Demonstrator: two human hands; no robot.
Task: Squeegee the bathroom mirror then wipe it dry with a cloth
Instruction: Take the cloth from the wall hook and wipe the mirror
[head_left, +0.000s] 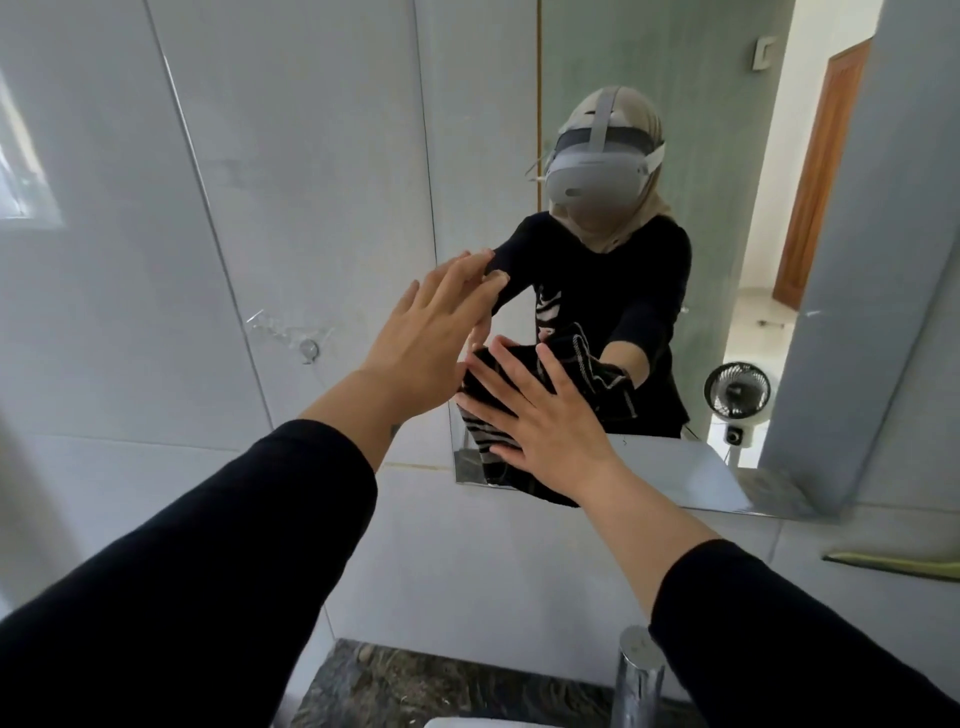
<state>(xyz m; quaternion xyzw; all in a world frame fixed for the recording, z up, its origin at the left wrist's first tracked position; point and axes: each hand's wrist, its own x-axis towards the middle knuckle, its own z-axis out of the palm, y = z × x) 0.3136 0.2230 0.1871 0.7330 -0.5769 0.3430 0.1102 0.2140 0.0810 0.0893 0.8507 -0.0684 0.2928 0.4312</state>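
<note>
- The mirror (675, 260) hangs on the grey tiled wall (208, 208), above the surface (415, 686).
- A dark striped cloth (488, 415) is pressed against the mirror's lower left corner, bunched, its long axis running up and right; its bottom end droops past the mirror's lower edge.
- The right hand (545, 415) lies flat on the cloth, fingers spread, not clenched.
- The left hand (431, 322) is open at the mirror's left edge, above the cloth, fingertips at the glass.
- A tap (636, 675) stands below the mirror.

Long black sleeves (218, 545), grey headset (597, 174)
</note>
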